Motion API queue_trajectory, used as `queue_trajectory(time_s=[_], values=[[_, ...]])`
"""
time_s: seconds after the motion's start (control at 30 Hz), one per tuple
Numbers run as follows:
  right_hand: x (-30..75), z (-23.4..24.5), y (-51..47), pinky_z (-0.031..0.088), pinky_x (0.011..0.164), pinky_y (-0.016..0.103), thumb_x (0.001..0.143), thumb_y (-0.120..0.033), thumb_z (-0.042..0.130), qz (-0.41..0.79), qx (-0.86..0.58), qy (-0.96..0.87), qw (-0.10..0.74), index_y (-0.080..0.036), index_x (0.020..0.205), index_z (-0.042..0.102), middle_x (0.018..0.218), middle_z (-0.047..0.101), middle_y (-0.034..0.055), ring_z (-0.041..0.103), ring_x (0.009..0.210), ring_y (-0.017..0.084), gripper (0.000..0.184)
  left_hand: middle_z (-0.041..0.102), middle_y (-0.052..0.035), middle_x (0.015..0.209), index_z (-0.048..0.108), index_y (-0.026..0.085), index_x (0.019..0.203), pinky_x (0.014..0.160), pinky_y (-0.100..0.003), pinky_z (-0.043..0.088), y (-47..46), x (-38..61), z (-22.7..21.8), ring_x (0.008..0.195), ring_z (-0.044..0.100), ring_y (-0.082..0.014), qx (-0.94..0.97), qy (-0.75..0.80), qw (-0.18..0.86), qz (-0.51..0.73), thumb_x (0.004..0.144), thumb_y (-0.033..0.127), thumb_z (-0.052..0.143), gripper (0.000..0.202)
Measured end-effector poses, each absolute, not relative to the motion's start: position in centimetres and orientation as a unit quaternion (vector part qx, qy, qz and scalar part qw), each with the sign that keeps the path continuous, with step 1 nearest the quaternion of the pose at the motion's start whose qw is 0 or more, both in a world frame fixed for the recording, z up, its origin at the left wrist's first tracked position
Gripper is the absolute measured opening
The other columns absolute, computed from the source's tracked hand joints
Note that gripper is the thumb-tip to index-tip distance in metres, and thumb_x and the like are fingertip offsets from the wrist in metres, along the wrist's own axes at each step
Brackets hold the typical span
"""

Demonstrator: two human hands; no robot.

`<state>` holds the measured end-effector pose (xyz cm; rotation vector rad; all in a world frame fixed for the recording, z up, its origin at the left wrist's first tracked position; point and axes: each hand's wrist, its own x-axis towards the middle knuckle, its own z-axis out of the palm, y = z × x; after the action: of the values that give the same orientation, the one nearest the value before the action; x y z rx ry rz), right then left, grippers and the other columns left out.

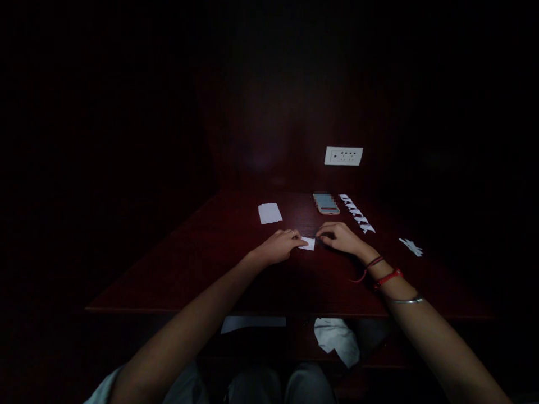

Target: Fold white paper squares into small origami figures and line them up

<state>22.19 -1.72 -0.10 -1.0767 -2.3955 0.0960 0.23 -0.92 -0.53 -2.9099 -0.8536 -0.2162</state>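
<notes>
Paper slip, small and white, frame centre on dark red surface: left hand and right hand pinch its opposite edges, fingers curled, flattening it. Paper stack lies upper left; folded pieces are lined up at right, beside phone.

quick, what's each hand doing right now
left hand: closed, fingers pinching the paper
right hand: fingers curled at the paper's other edge; whether it grips cannot be told
</notes>
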Motion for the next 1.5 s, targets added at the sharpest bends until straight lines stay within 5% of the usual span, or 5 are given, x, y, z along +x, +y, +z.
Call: queue_trajectory(time_s=[0.43, 0.73, 1.03, 1.5], values=[[21.7, -1.6, -0.3, 0.038, 0.077, 0.028, 0.073, -0.027, 0.046, 0.140, -0.428, -0.849, 0.275, -0.015, 0.096, 0.056, 0.094, 0.057, 0.0075, 0.051, 0.086, 0.015, 0.028, 0.034, 0.0028, 0.124, 0.029, 0.030, 0.118, 0.087, -0.036, 0.024, -0.2, 0.2, -1.2, 0.114, 0.022, -0.0216, -0.962, -0.263, 0.058, -0.049, 0.072, 0.003, 0.033, 0.054], [21.1, -2.3, 0.3, 0.041, 0.065, 0.024, 0.063, -0.019, 0.055, 0.380, -0.447, -0.743, 0.324, -0.009, 0.099, 0.051, 0.071, 0.058, 0.0022, 0.051, 0.062, 0.009, 0.037, 0.029, 0.0013, 0.123, 0.034, 0.036, 0.115, 0.084, -0.035, 0.025, -1.1, 0.6, -0.5, 0.110, 0.025, -0.0212, -0.960, -0.260, 0.087, -0.059, 0.075, 0.007, 0.037, 0.050], [21.1, -1.6, -0.2, 0.037, 0.061, 0.021, 0.064, -0.016, 0.049, 0.203, -0.454, -0.819, 0.286, -0.014, 0.077, 0.061, 0.070, 0.057, 0.0015, 0.049, 0.063, 0.009, 0.018, 0.043, -0.0018, 0.110, 0.035, 0.031, 0.115, 0.079, -0.030, 0.026, -1.2, 1.0, -0.5, 0.100, 0.034, -0.0182, -0.959, -0.250, 0.124, -0.054, 0.077, 0.010, 0.038, 0.044], [21.2, -1.1, -0.6, 0.035, 0.052, 0.017, 0.063, -0.015, 0.047, 0.200, -0.476, -0.817, 0.257, -0.014, 0.075, 0.057, 0.062, 0.054, -0.0010, 0.047, 0.055, 0.007, 0.015, 0.038, -0.0005, 0.119, 0.035, 0.030, 0.115, 0.084, -0.030, 0.025, -1.6, 0.9, -0.6, 0.107, 0.032, -0.0171, -0.960, -0.252, 0.098, -0.071, 0.077, 0.009, 0.035, 0.043]])
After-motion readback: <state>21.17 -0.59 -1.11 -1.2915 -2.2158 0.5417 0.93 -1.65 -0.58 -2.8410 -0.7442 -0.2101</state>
